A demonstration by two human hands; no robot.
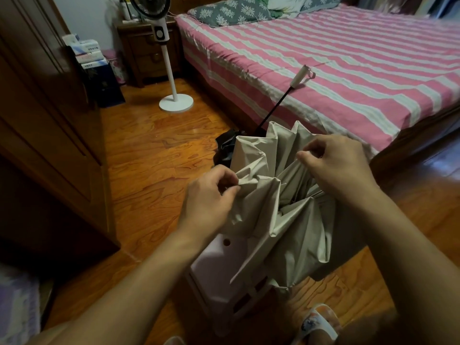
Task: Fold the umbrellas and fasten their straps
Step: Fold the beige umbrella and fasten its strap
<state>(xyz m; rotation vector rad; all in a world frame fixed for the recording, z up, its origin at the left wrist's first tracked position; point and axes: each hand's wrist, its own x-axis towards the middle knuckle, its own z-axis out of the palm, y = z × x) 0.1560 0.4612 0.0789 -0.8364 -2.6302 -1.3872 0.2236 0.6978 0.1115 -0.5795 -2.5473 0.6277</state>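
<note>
Beige umbrella (281, 195) held out over the wooden floor (154, 150), just in front of the striped bed (323, 66) — canopy collapsed into loose pleats, black shaft and white handle (298, 77) angled up towards the bed edge. Left hand (211, 192) pinches a canopy fold on the left side. Right hand (333, 160) pinches a fold on the right — fingers curled. Pale stool (219, 267) stands below the canopy.
</note>
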